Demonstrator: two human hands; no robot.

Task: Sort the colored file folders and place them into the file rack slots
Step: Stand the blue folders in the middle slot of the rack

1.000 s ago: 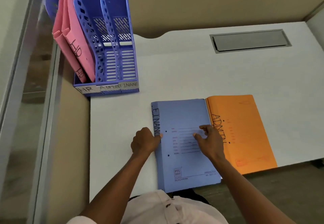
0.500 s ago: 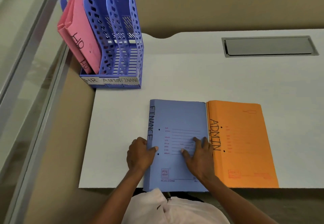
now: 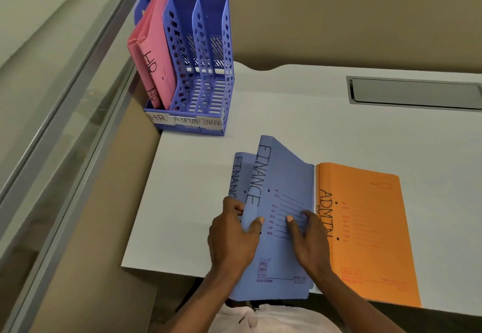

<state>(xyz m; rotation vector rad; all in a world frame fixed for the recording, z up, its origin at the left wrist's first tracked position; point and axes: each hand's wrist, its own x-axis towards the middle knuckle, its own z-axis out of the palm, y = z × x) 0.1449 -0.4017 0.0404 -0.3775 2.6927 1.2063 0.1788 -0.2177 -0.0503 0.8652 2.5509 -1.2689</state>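
Left hand (image 3: 232,238) pinches top blue folder (image 3: 281,202) by its left edge, lifting it; right hand (image 3: 310,241) flat, fingers open, on its cover.

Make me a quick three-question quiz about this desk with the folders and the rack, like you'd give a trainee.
1. True or false: the pink folders stand in the rack slot labelled HR.
2. Which word is on the blue folder that the left hand is lifting at its edge?
3. Where is the orange folder? A in the rack, B flat on the desk, C in the right hand.

Key: 1 true; 2 FINANCE; 3 B.
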